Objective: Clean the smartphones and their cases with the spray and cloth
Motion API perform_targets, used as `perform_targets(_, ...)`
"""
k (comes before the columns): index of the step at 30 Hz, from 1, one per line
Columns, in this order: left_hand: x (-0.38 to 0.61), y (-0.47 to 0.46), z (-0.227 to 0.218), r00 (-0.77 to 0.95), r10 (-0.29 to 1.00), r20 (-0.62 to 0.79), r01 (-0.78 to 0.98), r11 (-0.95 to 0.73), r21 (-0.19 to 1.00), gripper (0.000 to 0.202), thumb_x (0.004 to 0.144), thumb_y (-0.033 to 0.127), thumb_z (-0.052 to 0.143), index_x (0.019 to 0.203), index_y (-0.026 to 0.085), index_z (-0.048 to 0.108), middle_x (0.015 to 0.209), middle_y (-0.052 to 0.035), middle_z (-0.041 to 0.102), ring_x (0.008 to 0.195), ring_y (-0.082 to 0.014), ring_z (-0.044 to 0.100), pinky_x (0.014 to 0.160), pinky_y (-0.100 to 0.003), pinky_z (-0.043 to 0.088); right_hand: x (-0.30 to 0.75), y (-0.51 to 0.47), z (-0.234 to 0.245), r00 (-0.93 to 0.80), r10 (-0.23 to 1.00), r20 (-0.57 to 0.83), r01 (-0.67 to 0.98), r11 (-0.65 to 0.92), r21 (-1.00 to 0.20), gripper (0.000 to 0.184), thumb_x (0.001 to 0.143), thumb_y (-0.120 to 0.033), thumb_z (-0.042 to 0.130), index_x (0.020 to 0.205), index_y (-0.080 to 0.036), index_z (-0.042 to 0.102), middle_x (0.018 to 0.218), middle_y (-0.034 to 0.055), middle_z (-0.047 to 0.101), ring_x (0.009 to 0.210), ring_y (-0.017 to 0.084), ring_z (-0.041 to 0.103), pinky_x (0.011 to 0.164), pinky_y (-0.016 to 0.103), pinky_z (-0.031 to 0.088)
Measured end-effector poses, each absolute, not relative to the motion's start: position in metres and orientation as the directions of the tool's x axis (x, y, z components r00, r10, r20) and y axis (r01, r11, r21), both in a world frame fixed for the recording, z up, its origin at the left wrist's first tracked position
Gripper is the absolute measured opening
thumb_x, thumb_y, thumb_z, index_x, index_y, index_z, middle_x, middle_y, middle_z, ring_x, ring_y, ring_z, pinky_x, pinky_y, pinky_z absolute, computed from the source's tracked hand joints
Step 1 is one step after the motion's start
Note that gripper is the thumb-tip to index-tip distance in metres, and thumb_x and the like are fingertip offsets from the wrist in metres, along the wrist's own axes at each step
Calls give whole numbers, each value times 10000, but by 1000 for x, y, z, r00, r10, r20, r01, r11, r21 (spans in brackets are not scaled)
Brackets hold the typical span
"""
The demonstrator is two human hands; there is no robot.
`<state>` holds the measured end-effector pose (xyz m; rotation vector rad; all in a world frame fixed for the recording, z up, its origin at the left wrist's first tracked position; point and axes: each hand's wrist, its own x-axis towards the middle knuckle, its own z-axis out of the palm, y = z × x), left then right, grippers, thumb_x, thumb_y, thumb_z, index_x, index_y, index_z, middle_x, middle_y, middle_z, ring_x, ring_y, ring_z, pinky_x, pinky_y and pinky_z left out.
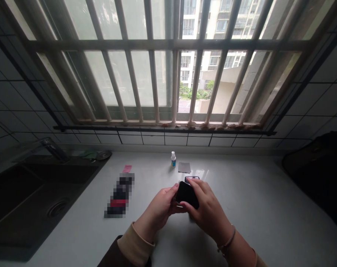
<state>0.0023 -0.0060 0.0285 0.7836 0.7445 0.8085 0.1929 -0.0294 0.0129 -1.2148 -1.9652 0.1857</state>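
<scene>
Both my hands hold a dark-screened phone [187, 194] above the counter, tilted toward me. My left hand [160, 207] is closed on its left side, thumb at the upper left edge. Along the right side, my right hand [210, 207] grips it, its thumb by the lower edge and its fingers by the upper edge. Just behind the phone lies a dark-rimmed flat object [195, 178], partly covered by my right fingers. Beyond it are a grey square cloth [184, 167] and a small white spray bottle [173, 160], standing upright with a blue label.
On the left is a dark sink [82, 171] with a faucet [55, 149]. A pink slip [127, 168] and a blurred-out dark item [119, 196] lie on the white counter [257, 207]. A black bulky object [318, 178] stands at the right. A barred window rises behind.
</scene>
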Motion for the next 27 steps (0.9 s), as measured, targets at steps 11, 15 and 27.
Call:
perform_targets(11, 8, -15, 31, 527, 813, -249, -250, 428, 869, 539, 931, 645, 674, 899, 108, 710, 697, -7, 561, 591, -95, 474, 604, -241, 408, 194, -34, 23, -210, 771, 601, 610, 584, -535, 702, 789, -479, 896, 1378, -222, 612, 1255, 169, 631, 1157, 363, 640, 984, 523, 596)
perform_targets(15, 10, -16, 30, 489, 836, -249, -239, 403, 883, 518, 948, 642, 651, 882, 130, 692, 672, 5, 564, 580, -99, 503, 620, -250, 454, 195, -35, 26, -183, 763, 620, 579, 594, -559, 677, 782, -465, 903, 1339, -208, 616, 1212, 158, 637, 1115, 341, 658, 956, 481, 610)
perform_targets(27, 2, -2, 22, 310, 880, -360, -72, 399, 914, 599, 923, 721, 585, 1050, 138, 633, 899, -171, 793, 704, -201, 743, 649, -300, 570, 199, -50, 25, 263, 716, 646, 227, 605, -763, 623, 858, -562, 800, 1343, -248, 565, 1210, 119, 510, 906, 247, 660, 806, 430, 619)
